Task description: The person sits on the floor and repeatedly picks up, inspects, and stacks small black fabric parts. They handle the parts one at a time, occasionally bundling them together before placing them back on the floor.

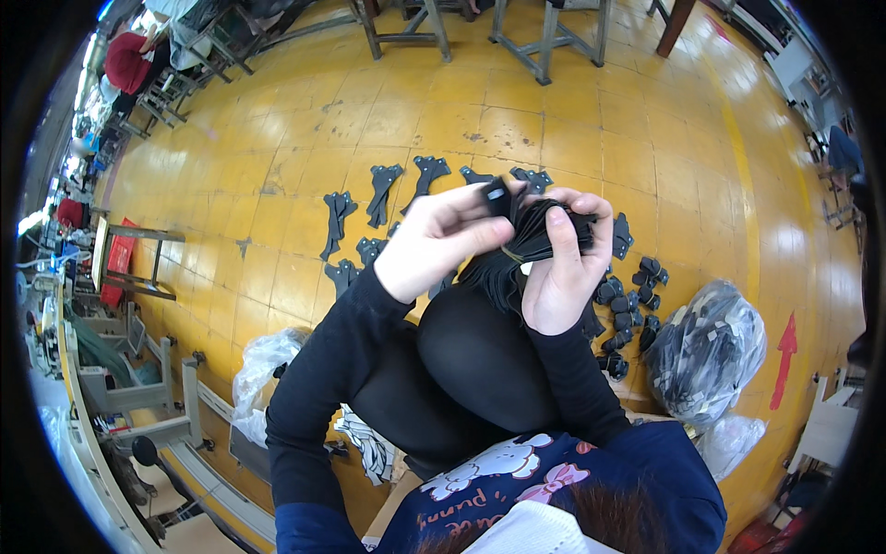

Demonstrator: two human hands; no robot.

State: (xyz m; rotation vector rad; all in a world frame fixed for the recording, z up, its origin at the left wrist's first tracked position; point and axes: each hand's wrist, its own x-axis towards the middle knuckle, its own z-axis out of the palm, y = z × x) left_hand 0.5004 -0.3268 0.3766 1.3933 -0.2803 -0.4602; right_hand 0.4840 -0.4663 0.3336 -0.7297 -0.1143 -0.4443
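My right hand [565, 268] is closed around a bundle of thin black fabric pieces [531, 235], which fan out above my knees. My left hand [448, 231] pinches a small black piece [496, 196] with a pale patch on it, just left of the bundle's top. Whether that piece is joined to the bundle I cannot tell. Loose black ends of the bundle [494, 282] hang down over my thigh. On the floor beyond my hands lie flat stacks of dark cut pieces [383, 192], in rows, partly hidden by my hands.
Small black bundles [628, 314] lie on the floor to my right, beside a large clear bag [709, 351] full of dark and grey pieces. Another clear plastic bag [263, 374] lies at left. Metal-framed tables [138, 388] line the left side; stools [549, 42] stand at the far end.
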